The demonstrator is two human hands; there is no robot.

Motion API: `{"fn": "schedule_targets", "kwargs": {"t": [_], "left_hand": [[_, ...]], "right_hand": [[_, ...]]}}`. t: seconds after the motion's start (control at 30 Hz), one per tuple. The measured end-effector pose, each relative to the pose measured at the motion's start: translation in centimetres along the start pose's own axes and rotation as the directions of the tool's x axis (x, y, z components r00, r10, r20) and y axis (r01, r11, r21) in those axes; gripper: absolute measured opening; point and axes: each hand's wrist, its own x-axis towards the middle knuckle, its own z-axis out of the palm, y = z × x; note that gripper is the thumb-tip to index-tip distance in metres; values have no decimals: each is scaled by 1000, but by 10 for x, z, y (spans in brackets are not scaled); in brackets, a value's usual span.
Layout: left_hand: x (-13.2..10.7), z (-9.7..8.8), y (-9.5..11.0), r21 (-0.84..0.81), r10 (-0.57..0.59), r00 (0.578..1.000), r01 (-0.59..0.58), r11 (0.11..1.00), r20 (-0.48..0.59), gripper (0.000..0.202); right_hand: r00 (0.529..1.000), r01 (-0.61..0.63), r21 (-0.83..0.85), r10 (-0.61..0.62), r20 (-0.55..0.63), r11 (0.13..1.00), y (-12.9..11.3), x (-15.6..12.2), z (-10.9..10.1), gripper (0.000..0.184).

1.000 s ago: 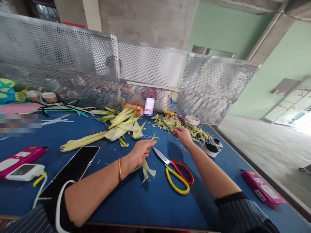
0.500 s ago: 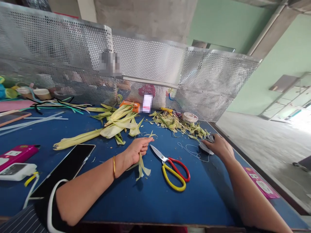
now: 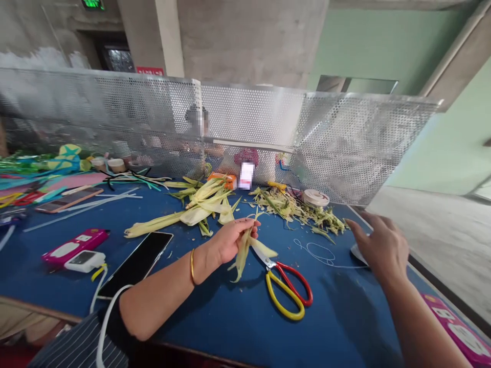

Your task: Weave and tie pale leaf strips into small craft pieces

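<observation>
My left hand (image 3: 237, 238) has its fingers pinched round a small bunch of corn husk (image 3: 242, 254), whose pale strips hang below and stick up past the fingertips. Just right of it lies a pair of scissors (image 3: 289, 291) with one red and one yellow handle, the blades partly behind the husk. My right hand (image 3: 383, 248) is over the table's right side, thumb apart from the fingers. A white spool-like object (image 3: 359, 255) shows partly beside its palm, the rest hidden. White thread (image 3: 320, 259) curls from there across the blue table.
A pile of corn husks (image 3: 199, 204) and a heap of husk scraps (image 3: 291, 207) lie further back, near a roll of tape (image 3: 316, 198). Phones (image 3: 136, 263) and a pink box (image 3: 74, 250) are at left. A perforated metal screen (image 3: 249, 112) borders the back; a person sits behind it.
The view has swung left and up. My right hand has lifted off the spool and spread its thumb. In my left hand, the husk has turned, its strips fanning more toward the scissors.
</observation>
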Motion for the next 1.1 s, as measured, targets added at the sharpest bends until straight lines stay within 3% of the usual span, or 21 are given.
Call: {"fn": "schedule_targets", "kwargs": {"t": [0.07, 0.13, 0.23, 0.33, 0.4, 0.47, 0.63, 0.7, 0.9, 1.1], "left_hand": [[-5, 13, 5, -18, 17, 1000, -17, 1000, 6, 17], [-7, 26, 11, -41, 43, 999, -42, 998, 19, 14], [-6, 37, 17, -73, 165, 986, -162, 984, 32, 2], [0, 33, 16, -107, 226, 971, -218, 970, 73, 11], [4, 23, 11, -113, 217, 973, -208, 972, 77, 16], [8, 12, 4, -103, 192, 979, -185, 977, 66, 20], [11, -1, -6, 7, 220, 975, -221, 975, 39, 29], [11, -1, -7, 70, 250, 968, -252, 965, 34, 30], [16, -5, -9, 150, 257, 959, -238, 960, -120, 28], [15, -10, -11, 106, 207, 974, -197, 975, -93, 29]], "right_hand": [[986, 84, 335, -126, 106, 938, -41, 3, -6, 37], [942, 47, 595, -235, 242, 802, -86, 5, -9, 31], [824, -37, 798, -434, 365, 601, -144, 3, 1, 28], [768, -160, 898, -519, 374, 409, -177, -11, 22, 28], [779, -249, 885, -462, 424, 393, -184, -24, 36, 34], [753, -347, 862, -439, 491, 368, -183, -34, 45, 43], [542, -644, 697, -456, 706, 314, -172, -40, 43, 48], [496, -695, 651, -451, 742, 305, -171, -38, 40, 47], [426, -750, 580, -438, 792, 318, -171, -40, 40, 44], [431, -775, 555, -389, 814, 303, -175, -47, 47, 48]]}}
